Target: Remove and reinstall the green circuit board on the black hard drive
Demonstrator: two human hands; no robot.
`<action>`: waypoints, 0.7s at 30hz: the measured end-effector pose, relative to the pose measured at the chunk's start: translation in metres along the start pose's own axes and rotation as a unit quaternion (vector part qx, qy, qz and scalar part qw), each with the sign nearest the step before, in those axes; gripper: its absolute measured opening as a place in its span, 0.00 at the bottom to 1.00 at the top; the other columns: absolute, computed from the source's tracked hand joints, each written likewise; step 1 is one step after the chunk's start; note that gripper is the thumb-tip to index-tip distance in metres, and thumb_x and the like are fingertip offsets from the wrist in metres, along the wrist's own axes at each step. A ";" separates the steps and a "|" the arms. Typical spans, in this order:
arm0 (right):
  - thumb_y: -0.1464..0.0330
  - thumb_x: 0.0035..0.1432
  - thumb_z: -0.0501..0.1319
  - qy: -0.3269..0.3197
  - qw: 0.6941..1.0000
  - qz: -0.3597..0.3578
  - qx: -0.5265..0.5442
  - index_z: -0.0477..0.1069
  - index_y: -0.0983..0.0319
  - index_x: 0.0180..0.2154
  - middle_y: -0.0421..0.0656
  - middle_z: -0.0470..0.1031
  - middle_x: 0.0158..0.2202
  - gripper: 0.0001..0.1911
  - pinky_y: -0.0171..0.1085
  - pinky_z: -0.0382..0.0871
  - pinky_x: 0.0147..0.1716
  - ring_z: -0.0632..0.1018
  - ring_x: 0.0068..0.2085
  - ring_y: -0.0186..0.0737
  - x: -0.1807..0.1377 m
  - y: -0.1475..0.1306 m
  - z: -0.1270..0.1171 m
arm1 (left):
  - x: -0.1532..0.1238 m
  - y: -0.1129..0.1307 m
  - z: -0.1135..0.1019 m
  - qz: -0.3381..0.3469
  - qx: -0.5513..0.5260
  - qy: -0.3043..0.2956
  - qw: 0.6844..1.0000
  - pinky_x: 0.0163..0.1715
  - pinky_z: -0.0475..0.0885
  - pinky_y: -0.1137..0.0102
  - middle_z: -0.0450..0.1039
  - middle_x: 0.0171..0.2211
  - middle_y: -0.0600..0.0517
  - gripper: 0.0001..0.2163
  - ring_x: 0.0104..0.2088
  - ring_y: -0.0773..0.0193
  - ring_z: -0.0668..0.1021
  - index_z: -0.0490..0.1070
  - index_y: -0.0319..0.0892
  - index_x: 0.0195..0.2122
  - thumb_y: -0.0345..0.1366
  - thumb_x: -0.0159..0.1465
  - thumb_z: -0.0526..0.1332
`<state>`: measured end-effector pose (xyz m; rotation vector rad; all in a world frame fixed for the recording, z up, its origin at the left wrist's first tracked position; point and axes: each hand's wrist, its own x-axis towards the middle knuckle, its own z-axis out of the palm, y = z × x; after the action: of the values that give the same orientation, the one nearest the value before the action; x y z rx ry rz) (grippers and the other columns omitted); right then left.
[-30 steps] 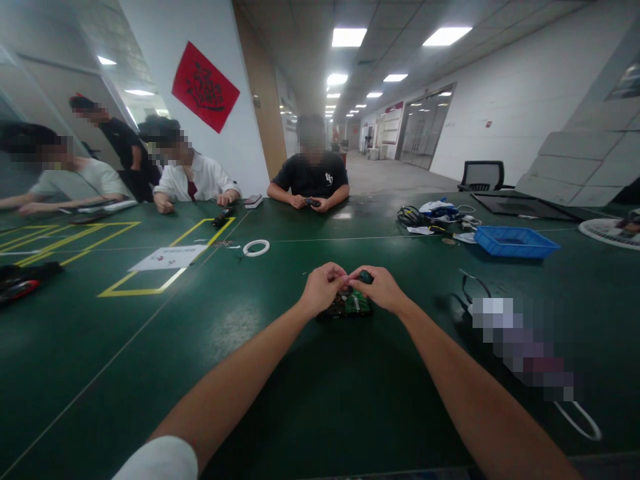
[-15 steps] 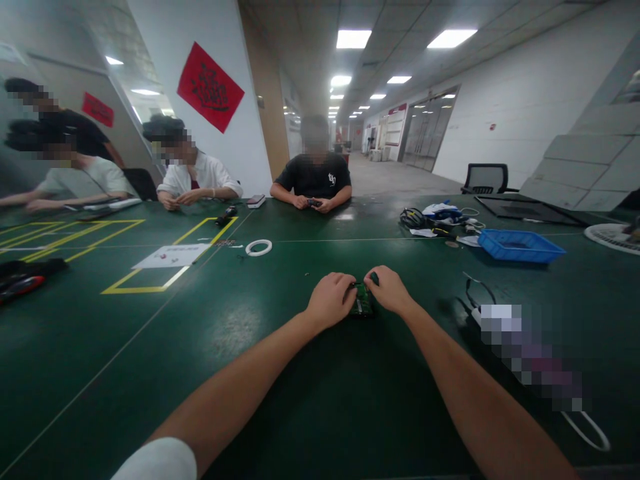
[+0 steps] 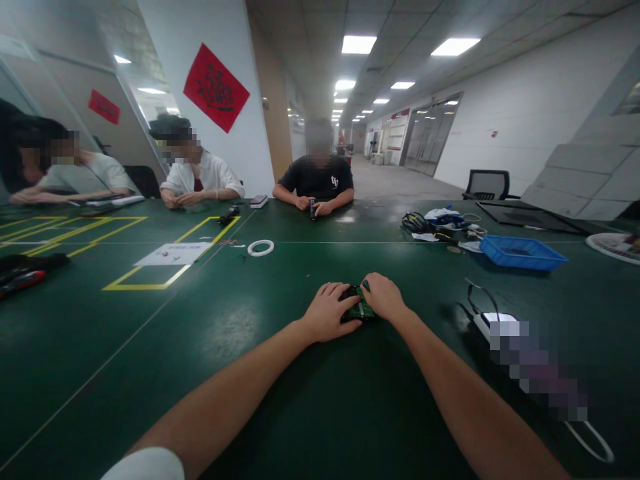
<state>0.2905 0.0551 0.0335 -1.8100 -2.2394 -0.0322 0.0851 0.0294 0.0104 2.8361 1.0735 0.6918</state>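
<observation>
A green circuit board (image 3: 365, 311) with a black edge or casing lies flat on the table in front of me. My left hand (image 3: 330, 312) grips it from the left, fingers across its upper part and thumb along the near edge. At the board's upper right, my right hand (image 3: 384, 297) is closed in a pinch. A small dark green piece (image 3: 366, 285) shows at its fingertips, too small to name. The right hand covers part of the board.
To the right, a white device (image 3: 500, 327) with cables lies on the green table (image 3: 280, 400). Beyond stand a blue tray (image 3: 525, 260) and a pile of cables (image 3: 443, 220). A white ring (image 3: 261, 249) and paper sheet (image 3: 173, 254) lie left. Several people sit opposite.
My left hand has spread lower over the board, its thumb now at the near edge. My right hand has shifted slightly left and down. The person opposite has turned the dark object in their hands upright.
</observation>
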 end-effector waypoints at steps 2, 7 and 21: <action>0.65 0.67 0.55 -0.009 1.000 0.003 -0.023 0.73 0.62 0.43 0.53 0.76 0.46 0.11 0.41 0.68 0.42 0.78 0.44 0.49 0.000 -0.004 -0.002 | 0.000 0.000 0.000 0.002 -0.001 0.003 1.000 0.63 0.57 0.45 0.61 0.65 0.43 0.28 0.64 0.42 0.64 0.69 0.52 0.61 0.54 0.61 0.64; 0.67 0.66 0.56 -0.023 0.999 -0.011 -0.046 0.72 0.63 0.44 0.55 0.77 0.46 0.10 0.43 0.68 0.41 0.79 0.44 0.53 0.000 -0.010 -0.004 | 0.000 0.001 -0.001 0.007 0.001 0.005 1.000 0.62 0.58 0.44 0.61 0.65 0.42 0.28 0.63 0.41 0.64 0.68 0.51 0.62 0.53 0.61 0.64; 0.64 0.68 0.54 -0.018 0.998 -0.059 -0.002 0.74 0.62 0.41 0.53 0.77 0.43 0.12 0.40 0.67 0.41 0.78 0.42 0.48 -0.007 -0.002 -0.010 | 0.001 0.002 -0.001 0.003 0.007 0.000 1.000 0.62 0.59 0.45 0.61 0.65 0.43 0.28 0.63 0.42 0.64 0.68 0.51 0.62 0.53 0.62 0.64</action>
<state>0.2913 0.0461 0.0418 -1.6907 -2.3717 -0.0271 0.0860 0.0283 0.0123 2.8508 1.0752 0.6870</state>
